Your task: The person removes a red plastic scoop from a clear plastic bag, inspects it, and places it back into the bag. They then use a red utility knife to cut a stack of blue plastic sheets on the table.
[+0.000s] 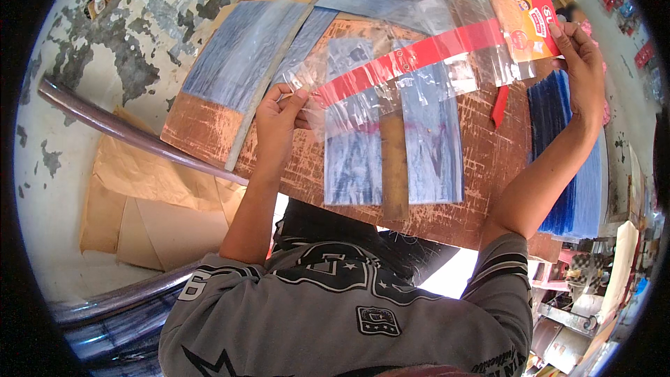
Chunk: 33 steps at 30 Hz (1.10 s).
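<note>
Stretched between my two hands is a long clear plastic packaging strip (426, 52) with a red band along it. My left hand (279, 113) pinches its crinkled left end. At the other end, my right hand (581, 56) grips an orange and red printed card or panel (525, 24) that is part of the strip or lies against it. Below the strip, bluish streaked plastic sheets (436, 160) lie on the worn brown board (488, 167), with a flat brownish bar (394, 167) between them. A small red strip (500, 106) rests near the board's right side.
A thick stack of blue sheets (558, 160) stands at the board's right edge. More bluish sheets (241, 49) and a long grey bar (269, 84) lie at the left. A shiny rolled tube (132, 127) and brown paper (157, 220) are beside the peeling wall.
</note>
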Each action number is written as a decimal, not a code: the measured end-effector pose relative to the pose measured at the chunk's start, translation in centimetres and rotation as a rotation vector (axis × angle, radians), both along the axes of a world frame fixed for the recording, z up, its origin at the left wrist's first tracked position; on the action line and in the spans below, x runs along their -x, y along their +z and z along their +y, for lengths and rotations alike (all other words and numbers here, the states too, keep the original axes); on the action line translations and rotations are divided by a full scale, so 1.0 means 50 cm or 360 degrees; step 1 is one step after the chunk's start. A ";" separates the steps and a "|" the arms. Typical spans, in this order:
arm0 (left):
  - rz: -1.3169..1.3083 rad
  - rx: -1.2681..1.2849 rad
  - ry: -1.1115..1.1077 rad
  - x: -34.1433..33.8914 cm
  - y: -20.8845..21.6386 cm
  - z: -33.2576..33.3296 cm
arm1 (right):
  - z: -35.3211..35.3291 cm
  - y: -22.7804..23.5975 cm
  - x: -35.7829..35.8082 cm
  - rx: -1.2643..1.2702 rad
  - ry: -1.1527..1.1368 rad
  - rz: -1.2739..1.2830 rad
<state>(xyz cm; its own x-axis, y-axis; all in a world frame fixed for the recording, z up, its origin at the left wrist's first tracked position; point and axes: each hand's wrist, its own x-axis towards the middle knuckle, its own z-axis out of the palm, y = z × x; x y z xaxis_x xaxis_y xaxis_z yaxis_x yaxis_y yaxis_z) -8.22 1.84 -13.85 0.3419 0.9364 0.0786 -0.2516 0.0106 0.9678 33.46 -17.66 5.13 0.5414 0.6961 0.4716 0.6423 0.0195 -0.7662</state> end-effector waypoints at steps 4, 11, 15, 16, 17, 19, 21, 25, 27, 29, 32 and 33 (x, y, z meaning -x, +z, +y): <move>0.0095 0.0020 0.0039 -0.009 0.006 -0.003 | -0.008 0.006 0.002 0.0066 0.0056 -0.0034; 0.0118 0.0012 0.0036 -0.010 0.006 0.000 | -0.010 0.003 0.015 0.0181 0.0069 -0.0007; 0.0076 0.0012 0.0070 -0.014 0.010 -0.007 | -0.004 -0.003 0.014 0.0237 0.0103 0.0027; 0.0053 0.0023 0.0077 -0.015 0.012 -0.009 | -0.007 -0.008 0.024 0.0210 0.0018 -0.0026; 0.0039 0.0021 0.0087 -0.009 0.006 -0.004 | -0.005 -0.004 0.030 0.0280 0.0027 -0.0052; 0.0012 0.0015 0.0109 0.007 -0.011 0.011 | -0.005 0.003 0.031 0.0420 0.0046 -0.0104; 0.0050 0.0031 0.0112 0.010 0.006 0.008 | -0.007 -0.006 0.018 0.0404 0.0148 -0.0018; 0.0038 -0.0047 0.0151 0.031 0.012 0.027 | -0.005 0.000 0.029 0.0284 0.0339 0.0030; 0.0046 -0.0170 0.0190 0.028 0.024 0.028 | -0.005 0.002 0.032 0.0173 0.0416 -0.0043; 0.0066 -0.0314 0.0213 0.033 0.020 0.040 | -0.002 -0.005 0.018 0.0067 0.0482 -0.0143; 0.0094 -0.0555 0.0247 0.050 0.001 0.067 | 0.000 0.004 0.013 -0.0010 0.0651 -0.0238; 0.0087 -0.0627 0.0257 0.046 0.013 0.060 | -0.001 0.004 0.017 -0.0039 0.0663 -0.0178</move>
